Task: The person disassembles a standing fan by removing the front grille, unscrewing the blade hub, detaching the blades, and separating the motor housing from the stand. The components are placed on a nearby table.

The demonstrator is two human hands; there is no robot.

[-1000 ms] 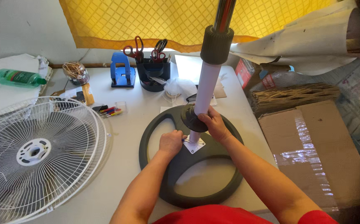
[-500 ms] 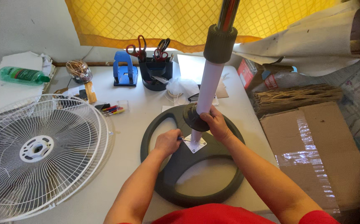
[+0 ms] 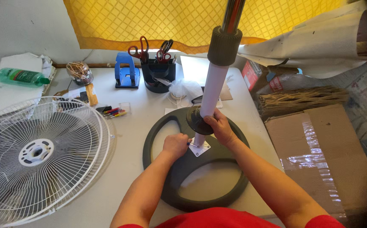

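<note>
On the white table [image 3: 132, 122] in front of you, the dark round fan base [image 3: 194, 179] lies flat with the white pole [image 3: 212, 90] standing upright at its cross-bar. Your right hand [image 3: 219, 126] is wrapped around the pole's lower end, just beside the loose dark collar [image 3: 197, 120], holding it steady. Your left hand [image 3: 175, 145] is closed into a fist around a small tool at the square metal foot plate [image 3: 199, 148]; only a short blue bit of the tool shows, so you cannot tell its kind from this view. By my reading, the pole is seated on the base and you are at the fastening of the plate; how many fasteners are already in is hidden. The collar sits raised above the plate, not yet lowered over it. The white wire fan guard [image 3: 37, 154] lies well apart to your left, unattached.
</note>
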